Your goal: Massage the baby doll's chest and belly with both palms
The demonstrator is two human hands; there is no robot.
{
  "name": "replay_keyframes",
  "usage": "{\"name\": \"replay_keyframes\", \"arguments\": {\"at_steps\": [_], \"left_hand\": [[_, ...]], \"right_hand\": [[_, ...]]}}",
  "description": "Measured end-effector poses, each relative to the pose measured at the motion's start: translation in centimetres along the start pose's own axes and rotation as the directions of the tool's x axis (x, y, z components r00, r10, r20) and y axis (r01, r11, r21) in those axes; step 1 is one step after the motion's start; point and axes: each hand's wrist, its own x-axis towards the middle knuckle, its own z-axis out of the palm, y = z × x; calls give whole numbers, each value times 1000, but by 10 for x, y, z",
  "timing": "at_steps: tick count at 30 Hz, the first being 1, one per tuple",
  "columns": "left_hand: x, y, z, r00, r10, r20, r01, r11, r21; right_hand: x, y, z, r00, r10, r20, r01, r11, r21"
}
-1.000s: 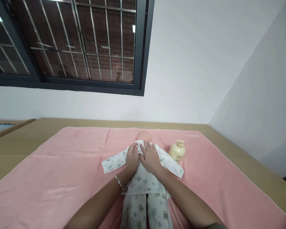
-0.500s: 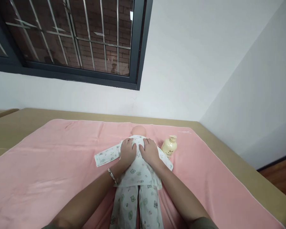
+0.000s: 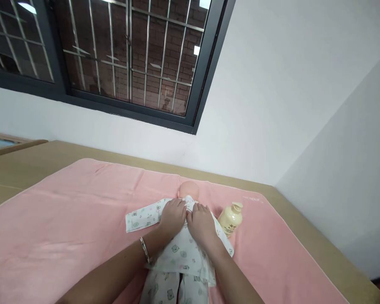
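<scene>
A doll (image 3: 189, 190) lies on a pink sheet with its rounded head away from me. It wears a white printed top (image 3: 179, 251) and matching trousers (image 3: 167, 291). My left hand (image 3: 174, 214), with a bracelet (image 3: 145, 250) at the wrist, lies on the left side of the upper body, just below the head. On the other side rests my right hand (image 3: 202, 223), palm down on the cloth. Both hands touch the top, their thumbs close together at the middle. The palms are hidden. To the right of my right hand stands a pale yellow pump bottle (image 3: 230, 218).
The pink sheet (image 3: 82, 211) covers most of a tan padded surface (image 3: 319, 242). Behind it rises a white wall (image 3: 256, 84) with a dark-framed, barred window (image 3: 126, 55). A wooden edge (image 3: 22, 147) shows at the far left.
The view has tilted and shifted, so the doll and bottle sit lower. My hands stay on the doll's upper body, the thumbs now closer together and nearer the fingers.
</scene>
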Motion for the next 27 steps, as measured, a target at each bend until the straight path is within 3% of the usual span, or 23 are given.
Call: {"name": "replay_keyframes", "arguments": {"at_steps": [4, 8, 11, 15, 22, 27], "left_hand": [[-1, 2, 0, 997, -73, 4, 73, 997, 25], [4, 1, 1, 995, -99, -8, 98, 993, -68], [7, 3, -1, 997, -61, 37, 65, 991, -114], [5, 9, -6, 994, -75, 82, 79, 996, -41], [2, 5, 0, 989, -143, 25, 144, 990, 1], [-2, 0, 5, 995, -97, -37, 92, 989, -114]], "right_hand": [[2, 2, -10, 1000, 6, 31, -6, 1000, -1], [13, 10, -10, 997, 43, 64, -46, 998, 49], [10, 4, -5, 999, 30, 26, -31, 999, 23], [-1, -8, -1, 999, -25, -38, 24, 1000, -9], [8, 1, 0, 996, 89, -24, -88, 995, 53], [5, 0, -9, 999, -2, -38, 5, 998, 69]]}}
